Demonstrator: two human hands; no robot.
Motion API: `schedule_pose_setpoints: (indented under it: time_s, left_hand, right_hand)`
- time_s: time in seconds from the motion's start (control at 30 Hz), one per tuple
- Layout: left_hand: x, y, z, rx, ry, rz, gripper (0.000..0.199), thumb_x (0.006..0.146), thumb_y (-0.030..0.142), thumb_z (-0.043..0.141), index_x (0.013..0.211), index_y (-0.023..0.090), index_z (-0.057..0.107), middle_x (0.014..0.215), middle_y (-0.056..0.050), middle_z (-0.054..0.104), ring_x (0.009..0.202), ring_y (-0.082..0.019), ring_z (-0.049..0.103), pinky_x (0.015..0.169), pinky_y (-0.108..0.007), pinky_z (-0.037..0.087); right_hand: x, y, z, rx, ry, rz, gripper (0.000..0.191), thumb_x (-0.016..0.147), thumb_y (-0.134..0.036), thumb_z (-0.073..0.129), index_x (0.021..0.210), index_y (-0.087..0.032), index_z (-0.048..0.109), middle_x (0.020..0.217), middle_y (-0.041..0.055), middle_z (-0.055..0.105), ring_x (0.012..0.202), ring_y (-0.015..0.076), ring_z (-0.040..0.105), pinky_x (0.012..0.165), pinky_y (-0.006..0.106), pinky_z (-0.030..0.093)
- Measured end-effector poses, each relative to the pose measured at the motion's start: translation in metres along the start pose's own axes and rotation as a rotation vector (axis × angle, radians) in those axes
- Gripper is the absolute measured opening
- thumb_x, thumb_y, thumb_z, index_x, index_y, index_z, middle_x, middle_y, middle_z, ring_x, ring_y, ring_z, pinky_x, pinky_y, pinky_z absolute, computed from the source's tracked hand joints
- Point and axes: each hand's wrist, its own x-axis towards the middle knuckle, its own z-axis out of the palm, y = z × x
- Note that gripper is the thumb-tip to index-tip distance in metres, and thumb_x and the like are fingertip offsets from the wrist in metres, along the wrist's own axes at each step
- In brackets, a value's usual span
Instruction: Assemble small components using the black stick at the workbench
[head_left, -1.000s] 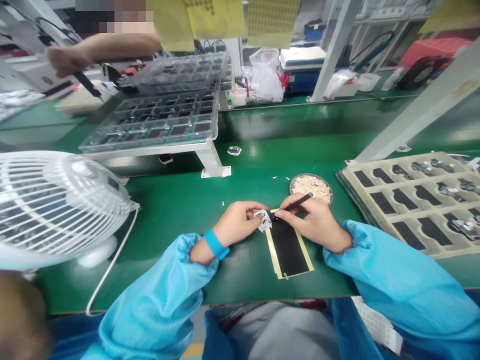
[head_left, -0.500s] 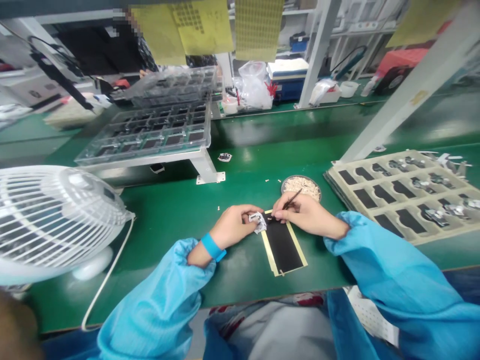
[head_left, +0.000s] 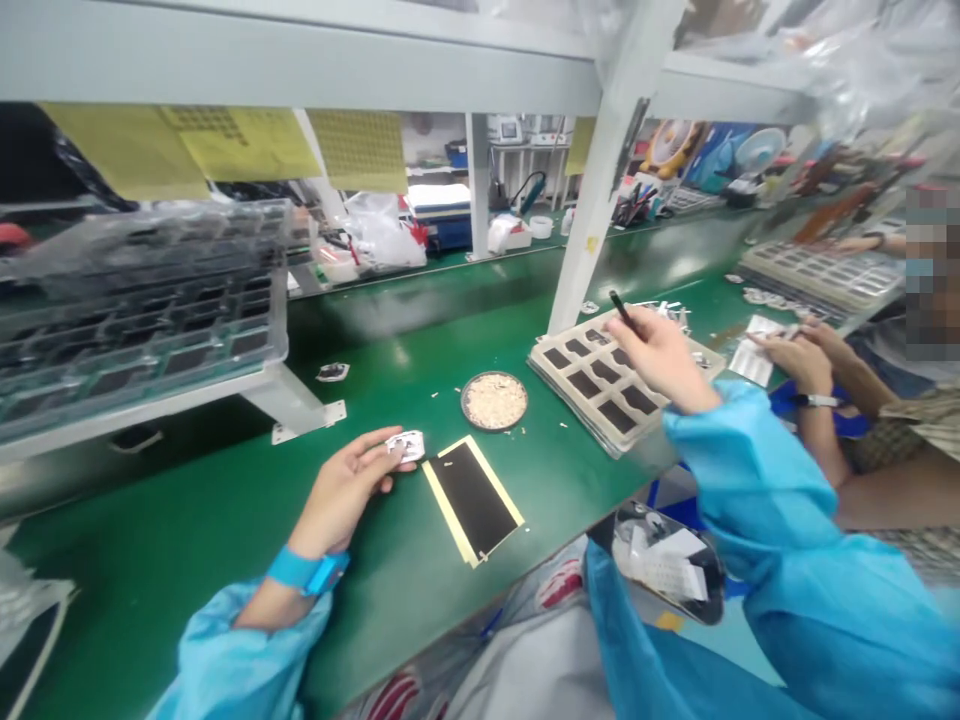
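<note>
My left hand point(head_left: 341, 483) pinches a small white-and-black flexible piece point(head_left: 406, 446) between thumb and fingertips, just left of a black adhesive sheet with yellow edges point(head_left: 472, 498) lying on the green bench. My right hand point(head_left: 661, 347) grips a slim black pen-like tool point(head_left: 622, 310) and hangs over the near corner of a beige foam tray point(head_left: 600, 385) with dark cut-outs. A round dish of pale flakes point(head_left: 493, 401) stands beyond the sheet, and neither hand touches it.
A co-worker's hands point(head_left: 802, 360) work at a white paper piece point(head_left: 750, 358) to the right. Stacked clear plastic trays point(head_left: 142, 300) sit on a raised stand at left. A white upright post point(head_left: 592, 220) rises behind the foam tray.
My view has swung right. My right hand has lifted off the black sheet and moved over the foam tray with the tool. My left hand has drawn back, still holding the piece.
</note>
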Motion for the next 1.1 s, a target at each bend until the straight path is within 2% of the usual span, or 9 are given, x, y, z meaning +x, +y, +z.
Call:
schedule_pose_setpoints:
  time_s: [0.1,0.17,0.33,0.53,0.67,0.8,0.9,0.97,1.1]
  left_hand:
    - [-0.002,-0.001,0.004,-0.043,-0.044,-0.024,0.071,0.072,0.044,0.081,0.131,0.011,0.057,0.099,-0.014,0.074,0.086,-0.018,0.067,0.059,-0.018,0.045]
    - [-0.002,-0.005,0.007,-0.063,-0.07,-0.031,0.074,0.072,0.044,0.082,0.134,0.012,0.056,0.102,-0.015,0.074,0.089,-0.019,0.068,0.06,-0.019,0.046]
    - [-0.003,-0.013,0.011,-0.081,-0.1,-0.012,0.079,0.067,0.04,0.085,0.136,0.014,0.055,0.095,-0.012,0.075,0.083,-0.02,0.068,0.059,-0.021,0.046]
    - [-0.009,-0.01,0.02,-0.038,-0.124,0.042,0.052,0.074,0.038,0.081,0.113,0.011,0.06,0.088,-0.009,0.072,0.076,-0.017,0.066,0.053,-0.018,0.041]
    - [-0.012,-0.008,0.025,-0.011,-0.131,0.021,0.05,0.075,0.042,0.08,0.11,0.013,0.06,0.085,-0.007,0.07,0.07,-0.015,0.064,0.047,-0.016,0.037]
    - [-0.013,-0.007,0.027,0.015,-0.134,0.01,0.053,0.076,0.046,0.078,0.114,0.013,0.063,0.09,-0.009,0.071,0.069,-0.015,0.065,0.044,-0.016,0.036]
    - [-0.014,-0.007,0.028,0.016,-0.12,0.001,0.051,0.077,0.05,0.076,0.109,0.012,0.066,0.085,-0.009,0.071,0.064,-0.014,0.064,0.043,-0.016,0.034]
    - [-0.014,-0.007,0.029,0.01,-0.104,-0.009,0.05,0.076,0.05,0.076,0.106,0.012,0.068,0.08,-0.009,0.071,0.061,-0.014,0.064,0.042,-0.016,0.033]
    - [-0.014,-0.008,0.028,-0.002,-0.086,-0.025,0.047,0.074,0.051,0.077,0.1,0.012,0.07,0.073,-0.007,0.07,0.056,-0.013,0.063,0.04,-0.016,0.029]
  right_hand:
    - [0.03,0.057,-0.037,-0.648,-0.035,0.268,0.023,0.09,-0.041,0.068,0.094,-0.019,0.072,0.085,0.0097,0.067,0.088,0.0313,0.064,0.077,0.037,0.049]
    - [0.037,0.085,-0.045,-0.784,-0.11,0.398,0.026,0.086,-0.043,0.072,0.098,-0.02,0.074,0.091,0.0115,0.068,0.091,0.0335,0.065,0.077,0.038,0.05]
    - [0.036,0.108,-0.046,-0.799,-0.162,0.444,0.032,0.083,-0.049,0.074,0.09,-0.018,0.076,0.091,0.0131,0.069,0.087,0.0323,0.066,0.075,0.036,0.051]
    - [0.048,0.108,-0.047,-0.747,-0.234,0.357,0.023,0.078,-0.029,0.077,0.097,-0.017,0.077,0.089,0.0107,0.07,0.085,0.0278,0.066,0.072,0.03,0.048]
    - [0.056,0.106,-0.047,-0.652,-0.315,0.292,0.025,0.076,-0.019,0.075,0.101,-0.018,0.077,0.08,0.0051,0.07,0.076,0.022,0.065,0.067,0.024,0.046]
    - [0.063,0.091,-0.052,-0.586,-0.295,0.242,0.015,0.077,-0.024,0.078,0.089,-0.014,0.076,0.076,0.0046,0.069,0.074,0.0214,0.064,0.065,0.024,0.046]
    - [0.056,0.059,-0.043,-0.282,-0.284,0.129,0.027,0.084,-0.036,0.076,0.099,-0.015,0.075,0.087,0.0051,0.071,0.08,0.0213,0.065,0.071,0.025,0.049]
    - [0.045,0.026,-0.023,0.05,-0.365,0.033,0.036,0.084,-0.045,0.075,0.107,-0.017,0.074,0.092,0.0047,0.072,0.082,0.0212,0.065,0.074,0.027,0.051]
    - [0.015,-0.048,0.044,0.375,-0.543,-0.099,0.032,0.085,-0.047,0.075,0.094,-0.017,0.076,0.089,0.0053,0.072,0.084,0.0221,0.066,0.077,0.029,0.052]
